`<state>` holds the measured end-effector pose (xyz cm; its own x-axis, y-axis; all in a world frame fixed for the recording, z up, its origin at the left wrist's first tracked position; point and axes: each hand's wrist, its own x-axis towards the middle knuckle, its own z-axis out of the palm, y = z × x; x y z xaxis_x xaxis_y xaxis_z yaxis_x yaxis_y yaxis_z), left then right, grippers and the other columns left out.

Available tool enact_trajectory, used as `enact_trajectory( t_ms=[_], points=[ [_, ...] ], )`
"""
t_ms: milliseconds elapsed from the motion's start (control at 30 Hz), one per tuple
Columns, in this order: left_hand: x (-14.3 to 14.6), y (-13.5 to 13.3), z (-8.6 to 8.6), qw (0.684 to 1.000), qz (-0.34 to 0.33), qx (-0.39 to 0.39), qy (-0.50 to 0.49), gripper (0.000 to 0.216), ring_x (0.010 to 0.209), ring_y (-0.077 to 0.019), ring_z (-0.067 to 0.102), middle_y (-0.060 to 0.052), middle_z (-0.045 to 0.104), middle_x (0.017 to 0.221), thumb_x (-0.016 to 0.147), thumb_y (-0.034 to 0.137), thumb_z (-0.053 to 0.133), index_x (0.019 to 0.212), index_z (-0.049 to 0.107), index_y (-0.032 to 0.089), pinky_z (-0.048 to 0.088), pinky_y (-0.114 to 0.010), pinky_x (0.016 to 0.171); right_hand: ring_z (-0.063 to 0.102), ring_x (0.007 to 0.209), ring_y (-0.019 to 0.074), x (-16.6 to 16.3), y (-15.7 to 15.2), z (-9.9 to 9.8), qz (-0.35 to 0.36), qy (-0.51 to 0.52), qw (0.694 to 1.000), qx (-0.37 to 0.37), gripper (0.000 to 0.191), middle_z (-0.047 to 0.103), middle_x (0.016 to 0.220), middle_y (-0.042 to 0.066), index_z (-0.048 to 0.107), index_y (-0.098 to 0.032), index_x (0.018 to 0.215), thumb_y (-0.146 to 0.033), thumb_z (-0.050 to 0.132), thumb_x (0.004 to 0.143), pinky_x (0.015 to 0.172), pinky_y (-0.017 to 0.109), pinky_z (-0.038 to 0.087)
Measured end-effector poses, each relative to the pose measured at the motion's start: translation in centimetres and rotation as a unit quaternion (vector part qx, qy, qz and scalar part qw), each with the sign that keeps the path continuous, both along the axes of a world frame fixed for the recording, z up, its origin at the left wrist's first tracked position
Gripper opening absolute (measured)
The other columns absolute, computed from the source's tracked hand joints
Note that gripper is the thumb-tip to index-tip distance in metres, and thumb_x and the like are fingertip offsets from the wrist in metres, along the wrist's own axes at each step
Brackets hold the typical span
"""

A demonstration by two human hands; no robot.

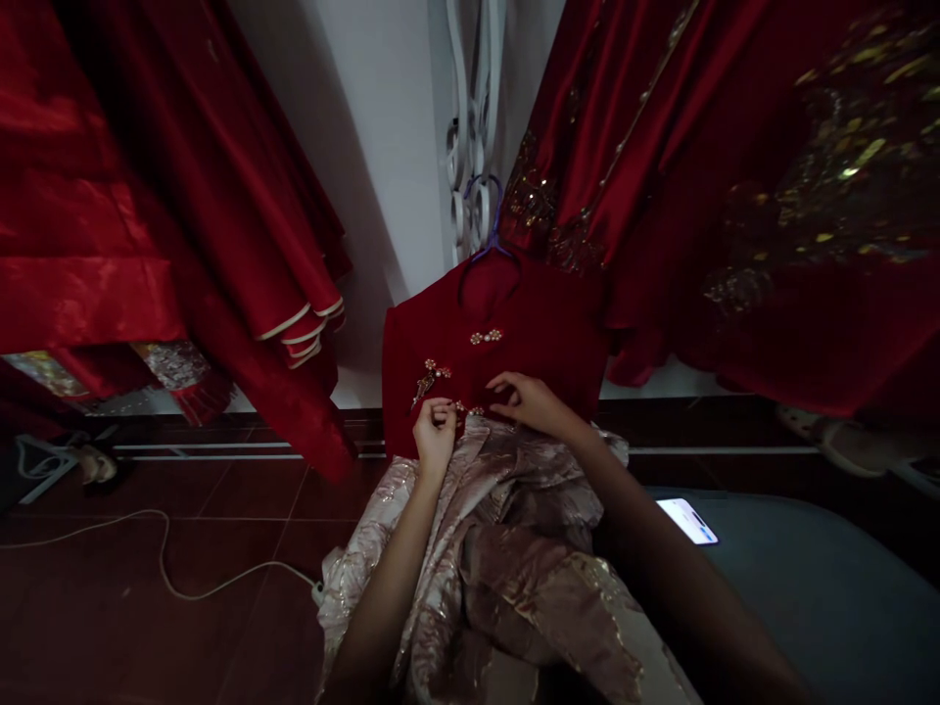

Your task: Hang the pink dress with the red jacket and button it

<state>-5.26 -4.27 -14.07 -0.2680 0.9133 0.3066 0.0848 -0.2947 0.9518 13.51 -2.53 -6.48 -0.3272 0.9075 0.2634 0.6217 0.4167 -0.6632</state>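
Note:
A dark red garment [543, 333] hangs on a purple hanger [491, 220] from a white ornate rack [470, 127]. It has pearl-and-gold knot fasteners [486, 336] down its front. My left hand [435, 431] is pinched on a fastener [464, 407] at the garment's lower front. My right hand [530, 401] is curled with its fingertips on the red fabric just right of that fastener. A pale pink and gold brocade skirt [506, 568] spreads out below both forearms.
Red gowns hang at left [183, 196] and right [734, 196], the right ones with gold embroidery. A lit phone [686, 519] lies on a grey cushion [808, 587]. A white cable [162, 558] runs over the dark red tiled floor. Shoes [829, 436] sit by the wall.

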Motion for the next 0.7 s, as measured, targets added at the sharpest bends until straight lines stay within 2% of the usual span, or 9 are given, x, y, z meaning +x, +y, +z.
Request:
enact_trajectory(
  t_ms=[133, 233, 300, 433, 500, 567, 700],
  points=[
    [0.0, -0.5, 0.3, 0.996, -0.008, 0.031, 0.085, 0.02, 0.066, -0.0084, 0.058, -0.002, 0.06, 0.081, 0.075, 0.033, 0.062, 0.087, 0.061, 0.017, 0.047, -0.018, 0.055, 0.059, 0.054, 0.0091, 1.5, -1.1, 3.2, -0.035, 0.051, 0.996, -0.06, 0.03, 0.065, 0.085, 0.004, 0.059, -0.018, 0.101, -0.035, 0.06, 0.076, 0.039, 0.018, 0.046],
    [0.0, -0.9, 0.5, 0.982, -0.022, 0.061, 0.177, 0.018, 0.07, -0.0091, 0.057, -0.003, 0.059, 0.088, 0.074, 0.03, 0.064, 0.089, 0.064, 0.019, 0.048, -0.02, 0.061, 0.061, 0.056, 0.0109, 1.4, -1.6, 3.9, -0.016, 0.039, 0.995, -0.093, 0.027, 0.066, 0.08, 0.003, 0.061, -0.019, 0.097, -0.038, 0.059, 0.078, 0.04, 0.019, 0.047],
    [-0.1, -1.1, 0.6, 0.974, -0.017, 0.07, 0.217, 0.019, 0.072, -0.0095, 0.057, -0.003, 0.058, 0.091, 0.076, 0.029, 0.063, 0.093, 0.064, 0.021, 0.049, -0.021, 0.065, 0.062, 0.062, 0.0122, 1.0, -1.5, 3.1, 0.014, 0.014, 0.996, -0.083, 0.023, 0.067, 0.077, 0.003, 0.063, -0.019, 0.092, -0.037, 0.058, 0.078, 0.049, 0.021, 0.05],
    [-0.2, -1.2, 0.6, 0.959, -0.009, 0.076, 0.271, 0.015, 0.078, -0.012, 0.059, -0.003, 0.057, 0.091, 0.077, 0.026, 0.062, 0.091, 0.065, 0.022, 0.048, -0.023, 0.07, 0.063, 0.079, 0.0147, -0.1, -0.4, 0.2, 0.043, -0.05, 0.998, -0.009, 0.021, 0.068, 0.084, 0.003, 0.064, -0.02, 0.093, -0.032, 0.063, 0.075, 0.072, 0.026, 0.049],
    [-0.2, -1.2, 0.6, 0.957, -0.008, 0.078, 0.28, 0.015, 0.08, -0.0127, 0.059, -0.003, 0.057, 0.092, 0.077, 0.026, 0.063, 0.091, 0.066, 0.022, 0.047, -0.023, 0.069, 0.062, 0.084, 0.0168, -0.6, 0.0, -1.1, 0.033, -0.084, 0.996, 0.019, 0.027, 0.067, 0.089, 0.004, 0.063, -0.02, 0.095, -0.032, 0.067, 0.072, 0.076, 0.028, 0.047],
    [-0.2, -1.2, 0.6, 0.958, -0.011, 0.077, 0.277, 0.015, 0.079, -0.0125, 0.059, -0.003, 0.057, 0.092, 0.077, 0.025, 0.063, 0.091, 0.066, 0.022, 0.047, -0.022, 0.068, 0.061, 0.087, 0.0181, -1.1, 0.3, -2.1, 0.018, -0.104, 0.994, 0.041, 0.024, 0.067, 0.09, 0.006, 0.062, -0.019, 0.094, -0.031, 0.066, 0.073, 0.079, 0.03, 0.045],
    [-0.3, -1.2, 0.6, 0.965, -0.017, 0.071, 0.253, 0.014, 0.075, -0.0114, 0.058, -0.003, 0.057, 0.09, 0.079, 0.029, 0.061, 0.09, 0.066, 0.021, 0.046, -0.021, 0.065, 0.061, 0.084, 0.0165, -1.4, 0.5, -2.8, 0.024, -0.08, 0.996, 0.043, 0.015, 0.067, 0.089, 0.005, 0.062, -0.019, 0.09, -0.029, 0.059, 0.079, 0.079, 0.028, 0.044]
  ],
)
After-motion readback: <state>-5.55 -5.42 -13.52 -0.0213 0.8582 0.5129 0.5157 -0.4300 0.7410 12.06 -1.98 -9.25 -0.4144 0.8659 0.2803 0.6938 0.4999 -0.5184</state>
